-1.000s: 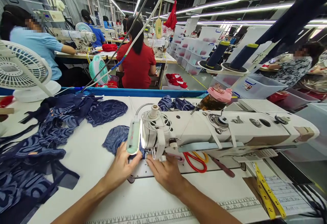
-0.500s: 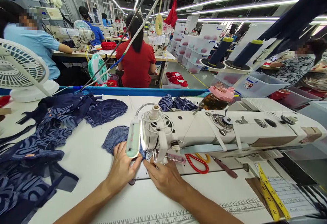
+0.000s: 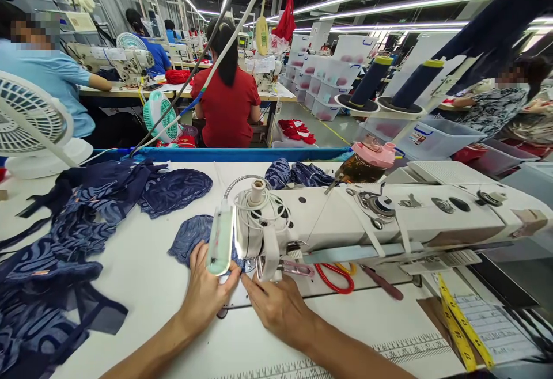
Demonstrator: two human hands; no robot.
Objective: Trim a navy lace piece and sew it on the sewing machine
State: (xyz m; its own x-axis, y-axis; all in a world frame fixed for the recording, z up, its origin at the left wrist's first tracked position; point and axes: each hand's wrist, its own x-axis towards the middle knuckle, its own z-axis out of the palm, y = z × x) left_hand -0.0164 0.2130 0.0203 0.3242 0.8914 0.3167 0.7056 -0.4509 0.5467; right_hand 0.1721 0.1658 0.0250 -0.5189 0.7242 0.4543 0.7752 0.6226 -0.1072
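Note:
A blue patterned bra cup (image 3: 190, 238) lies at the head of a white sewing machine (image 3: 332, 218), partly behind its small lamp (image 3: 220, 243). My left hand (image 3: 209, 290) is on the cup's near side, thumb and fingers closing on its edge. Close by, my right hand (image 3: 280, 307) pinches the near edge in front of the presser foot (image 3: 250, 265), its fingertips partly hidden under the machine head. The thumb of one hand almost meets the fingers of the other. Another dark blue cup (image 3: 177, 192) rests behind, on the white tabletop.
Navy patterned garment pieces (image 3: 56, 264) are heaped at left. Red-handled scissors (image 3: 334, 278), an awl-like tool (image 3: 382, 282) and a yellow tape measure (image 3: 460, 327) lie right. A pink-lidded bottle (image 3: 367, 157) stands behind the machine. A white fan (image 3: 34, 120) is far left; co-workers sit beyond.
The view has shifted slightly, so most things sit a little further left. Both hands stay at the machine head on the bra cup, with hardly any visible movement.

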